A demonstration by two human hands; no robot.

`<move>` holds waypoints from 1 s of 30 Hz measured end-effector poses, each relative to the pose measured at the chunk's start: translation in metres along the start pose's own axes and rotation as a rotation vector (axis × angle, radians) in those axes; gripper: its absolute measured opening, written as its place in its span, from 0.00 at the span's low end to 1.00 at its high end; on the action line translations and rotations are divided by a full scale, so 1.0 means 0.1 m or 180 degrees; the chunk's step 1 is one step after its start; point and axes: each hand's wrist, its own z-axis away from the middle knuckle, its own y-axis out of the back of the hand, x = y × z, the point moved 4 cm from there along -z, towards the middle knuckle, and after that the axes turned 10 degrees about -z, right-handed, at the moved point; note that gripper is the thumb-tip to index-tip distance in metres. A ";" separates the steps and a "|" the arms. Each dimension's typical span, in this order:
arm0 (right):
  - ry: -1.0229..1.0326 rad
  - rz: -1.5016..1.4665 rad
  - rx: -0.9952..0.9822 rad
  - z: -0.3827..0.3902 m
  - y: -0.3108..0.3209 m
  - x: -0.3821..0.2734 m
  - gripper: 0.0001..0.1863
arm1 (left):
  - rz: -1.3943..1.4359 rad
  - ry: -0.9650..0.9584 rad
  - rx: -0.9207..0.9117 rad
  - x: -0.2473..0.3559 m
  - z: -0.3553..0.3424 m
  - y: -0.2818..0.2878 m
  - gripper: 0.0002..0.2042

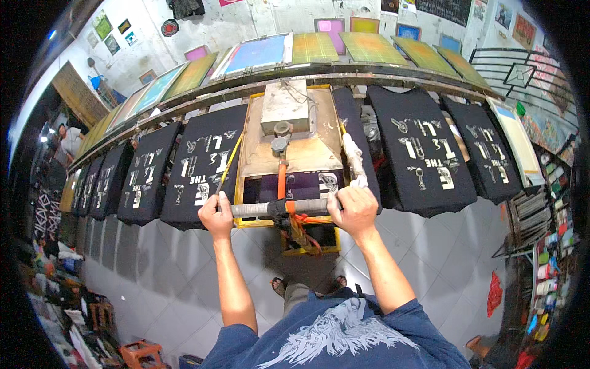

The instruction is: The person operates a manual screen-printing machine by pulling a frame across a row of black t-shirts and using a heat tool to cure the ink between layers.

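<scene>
Head view, grey bar (255,210) being held by left hand (216,215) and right hand (354,210), fingers (361,198) being curled around it

left grip (216,215): on grey bar (253,210) | right grip (354,209): same bar | black shirts (423,147): both sides

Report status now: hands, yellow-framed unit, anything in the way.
Left hand and right hand closed on wrapped bar. Yellow-framed unit over printed dark shirt. Possible snag: loose strands dangling at bar's middle, between the hands.
</scene>
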 end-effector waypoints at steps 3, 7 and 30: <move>0.0010 -0.0095 -0.0134 0.03 0.00 0.02 0.15 | -0.0013 -0.0041 0.0097 -0.01 0.02 -0.01 0.19; 0.0061 -0.0170 -0.0189 0.01 0.03 0.06 0.15 | -0.0071 -0.0034 0.0109 -0.01 0.00 -0.06 0.18; -0.0091 -0.0163 -0.0431 0.02 0.01 0.02 0.17 | -0.0208 0.0192 0.0066 -0.04 0.02 0.03 0.16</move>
